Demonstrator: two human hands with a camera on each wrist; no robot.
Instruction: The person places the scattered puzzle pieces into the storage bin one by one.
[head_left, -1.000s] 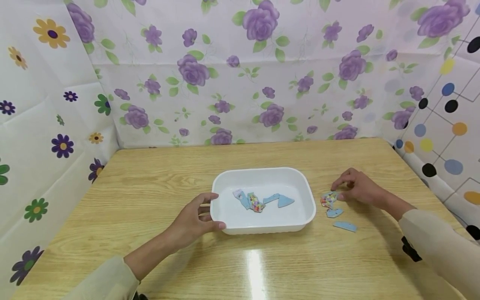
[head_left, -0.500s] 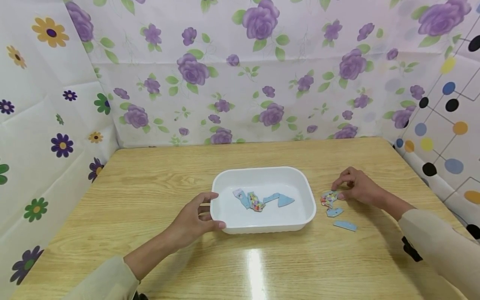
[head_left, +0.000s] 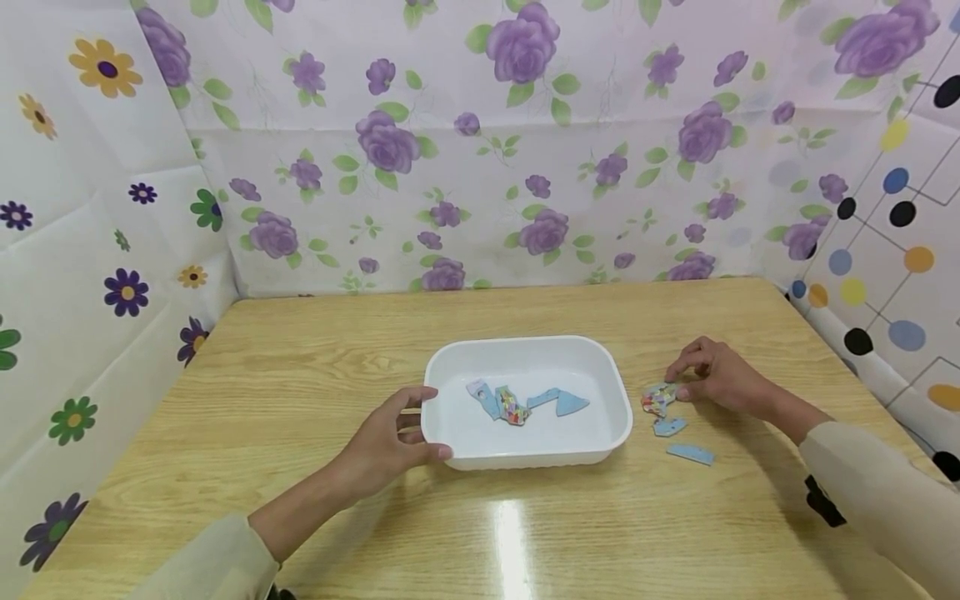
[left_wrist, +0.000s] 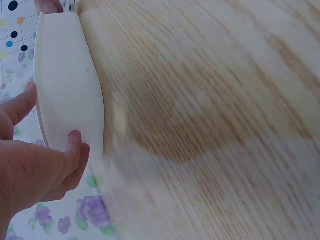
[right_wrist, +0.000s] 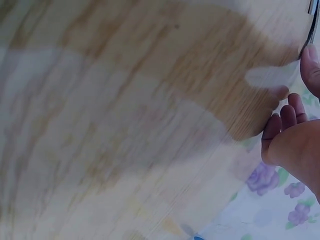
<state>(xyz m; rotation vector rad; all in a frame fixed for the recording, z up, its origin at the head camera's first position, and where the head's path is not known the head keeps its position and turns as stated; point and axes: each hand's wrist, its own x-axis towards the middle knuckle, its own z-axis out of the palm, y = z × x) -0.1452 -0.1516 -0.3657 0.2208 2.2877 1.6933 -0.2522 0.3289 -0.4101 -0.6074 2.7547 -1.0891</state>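
Observation:
A white plastic tray [head_left: 525, 457] stands on the wooden table. My left hand [head_left: 386, 437] holds its left end, thumb at the near corner of the rim; in the left wrist view the fingers [left_wrist: 75, 142] lie against its outer wall. Inside are several flat puzzle pieces, among them a multicoloured one [head_left: 512, 407] and a light blue triangular one [head_left: 572, 402]. To the tray's right, the thumb and index finger of my right hand [head_left: 723, 379] pinch the edge of a multicoloured puzzle piece [head_left: 658, 398]; its other fingers are curled. The right wrist view shows little of this piece.
Two light blue puzzle pieces lie closer to me on the table, a small angular one [head_left: 669, 427] and a long one [head_left: 691, 453]. A floral sheet [head_left: 480, 167] hangs behind the wooden table [head_left: 322, 350], with patterned sheets at both sides.

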